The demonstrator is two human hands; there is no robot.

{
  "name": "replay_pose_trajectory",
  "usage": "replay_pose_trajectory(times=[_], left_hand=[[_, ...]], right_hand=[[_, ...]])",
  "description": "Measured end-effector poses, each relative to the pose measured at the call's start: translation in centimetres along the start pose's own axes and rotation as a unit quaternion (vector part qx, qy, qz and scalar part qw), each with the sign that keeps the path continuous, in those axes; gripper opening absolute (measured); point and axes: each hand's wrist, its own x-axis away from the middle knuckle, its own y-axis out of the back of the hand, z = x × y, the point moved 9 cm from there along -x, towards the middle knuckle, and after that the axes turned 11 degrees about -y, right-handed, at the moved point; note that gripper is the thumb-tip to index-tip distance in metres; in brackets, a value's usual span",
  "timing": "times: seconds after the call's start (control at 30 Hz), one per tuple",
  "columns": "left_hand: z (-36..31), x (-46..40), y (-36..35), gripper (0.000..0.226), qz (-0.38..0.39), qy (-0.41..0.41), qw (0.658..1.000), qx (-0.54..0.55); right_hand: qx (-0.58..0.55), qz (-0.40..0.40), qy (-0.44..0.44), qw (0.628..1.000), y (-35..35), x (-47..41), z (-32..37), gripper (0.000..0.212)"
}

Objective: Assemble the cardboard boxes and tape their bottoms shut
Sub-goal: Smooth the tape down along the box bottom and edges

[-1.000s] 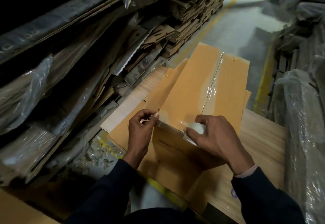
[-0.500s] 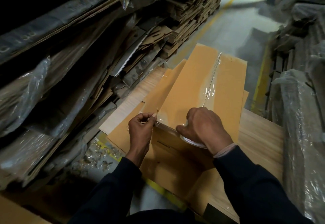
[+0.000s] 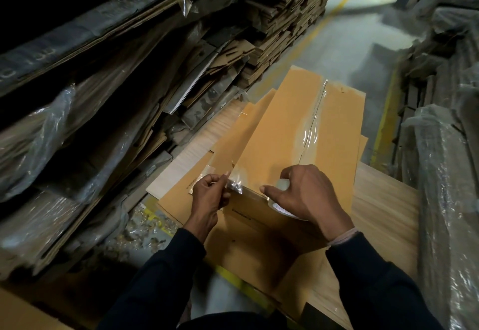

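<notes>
Cardboard box (image 3: 282,132) stands on the wooden table (image 3: 383,207), taped bottom face up; clear tape strip (image 3: 309,132) runs along the centre seam away from the person. Right hand (image 3: 303,194) is curled around the tape roll (image 3: 283,206), holding it against the box's near top edge, thumb pointing left along that edge. Left hand (image 3: 210,194) pinches the crinkled loose tape end (image 3: 234,184) at the near-left corner, just beside the box wall. More flat cardboard (image 3: 181,194) lies under the box. Wrapped cardboard stacks (image 3: 90,122) on the left.
</notes>
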Motion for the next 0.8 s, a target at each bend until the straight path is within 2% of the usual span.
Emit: replay_pose_trajectory(times=[0.07, 0.17, 0.23, 0.33, 0.43, 0.53, 0.6, 0.63, 0.7, 0.77, 0.8], left_hand=[[-0.2, -0.3, 0.5, 0.017, 0.007, -0.028, 0.999, -0.041], [-2.5, -0.6, 1.6, 0.010, -0.010, -0.139, 0.981, -0.132], [-4.7, 0.1, 2.1, 0.007, -0.031, -0.232, 0.954, -0.188], [-7.9, 1.7, 0.2, 0.002, 0.014, -0.336, 0.910, -0.243], [-8.7, 1.7, -2.4, 0.007, 0.074, -0.341, 0.892, -0.287], [-7.9, 1.1, -3.1, 0.015, 0.093, -0.304, 0.900, -0.297], [-7.7, 1.0, -3.1, 0.016, 0.101, -0.303, 0.901, -0.295], [-7.6, 1.0, -3.0, 0.016, 0.102, -0.306, 0.900, -0.292], [-7.5, 1.1, -2.9, 0.016, 0.097, -0.314, 0.901, -0.284], [-7.4, 1.3, -2.8, 0.016, 0.085, -0.323, 0.899, -0.283], [-7.3, 1.4, -2.8, 0.015, 0.081, -0.328, 0.897, -0.284]], right_hand=[[0.003, -0.002, 0.001, 1.000, -0.1, 0.0, 0.1, 0.075], [0.002, -0.006, -0.007, 1.000, -0.3, -0.2, 0.0, 0.072], [0.001, -0.006, -0.016, 1.000, -0.4, -0.4, -0.1, 0.073], [-0.008, -0.009, -0.025, 1.000, -0.5, -0.6, -0.4, 0.075], [-0.016, -0.014, -0.025, 0.999, -0.4, -0.6, -0.7, 0.076], [-0.030, -0.009, -0.014, 0.999, -0.5, -0.5, -0.8, 0.080], [-0.080, -0.004, 0.003, 0.997, -0.2, -0.3, -1.3, 0.075], [-0.137, 0.012, 0.019, 0.990, -0.1, -0.1, -1.7, 0.065], [-0.272, 0.114, 0.060, 0.954, -0.6, 0.4, -2.7, 0.050], [-0.388, 0.226, 0.100, 0.888, -1.2, 1.1, -3.8, 0.042], [-0.431, 0.258, 0.117, 0.857, -1.4, 1.3, -4.5, 0.035]])
